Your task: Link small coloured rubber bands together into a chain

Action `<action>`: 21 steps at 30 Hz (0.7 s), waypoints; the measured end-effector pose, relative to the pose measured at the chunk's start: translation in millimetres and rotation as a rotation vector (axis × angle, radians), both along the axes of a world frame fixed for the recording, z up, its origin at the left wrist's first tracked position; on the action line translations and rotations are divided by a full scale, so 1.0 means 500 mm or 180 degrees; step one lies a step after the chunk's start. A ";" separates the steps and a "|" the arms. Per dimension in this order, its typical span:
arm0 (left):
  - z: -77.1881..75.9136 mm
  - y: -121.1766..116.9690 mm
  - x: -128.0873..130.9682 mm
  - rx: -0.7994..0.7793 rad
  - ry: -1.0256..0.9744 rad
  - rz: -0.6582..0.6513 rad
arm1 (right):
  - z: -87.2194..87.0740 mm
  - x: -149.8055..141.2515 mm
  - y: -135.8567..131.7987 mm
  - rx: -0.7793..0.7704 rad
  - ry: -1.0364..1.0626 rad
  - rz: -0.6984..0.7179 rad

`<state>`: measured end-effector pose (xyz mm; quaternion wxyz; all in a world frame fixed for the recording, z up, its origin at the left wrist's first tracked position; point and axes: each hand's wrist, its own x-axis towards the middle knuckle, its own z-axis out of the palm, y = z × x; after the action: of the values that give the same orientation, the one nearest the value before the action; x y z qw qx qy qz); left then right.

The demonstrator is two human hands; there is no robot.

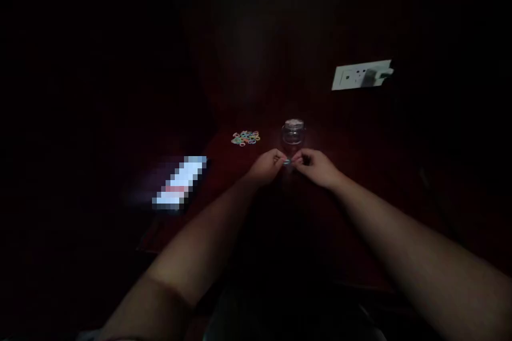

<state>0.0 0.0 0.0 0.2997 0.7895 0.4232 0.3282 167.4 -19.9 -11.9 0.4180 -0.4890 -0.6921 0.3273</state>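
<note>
My left hand [272, 165] and my right hand [314, 164] meet over the dark red table, both closed in a pinch. Between their fingertips is a small pale blue-green hair tie [287, 161], mostly covered by the fingers. Directly behind the hands stands a clear glass jar [293, 136] with a light patterned top; its lower part is hard to make out in the dark. A loose pile of small colourful hair ties [245, 138] lies on the table to the left of the jar, beyond my left hand.
A lit phone [182, 182], its screen blurred out, lies at the left side of the table. A white socket panel [356, 75] with something plugged in is at the upper right. The surroundings are very dark.
</note>
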 end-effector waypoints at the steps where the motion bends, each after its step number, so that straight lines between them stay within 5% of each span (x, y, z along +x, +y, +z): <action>1: 0.001 -0.001 0.001 -0.0067 -0.0032 -0.0031 | 0.003 0.000 -0.002 0.0002 0.0037 0.0002; 10: -0.012 0.004 0.010 -0.0554 -0.0771 -0.0491 | 0.007 0.001 -0.005 -0.0019 0.0062 0.0118; 21: -0.015 0.008 0.011 -0.0980 -0.1160 -0.0491 | 0.009 0.004 -0.008 0.0010 -0.0063 -0.0037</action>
<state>5.7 3.9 -7.4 0.5120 0.6922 0.3457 0.3730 169.5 -23.9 -7.2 0.4138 -0.4957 -0.6939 0.3189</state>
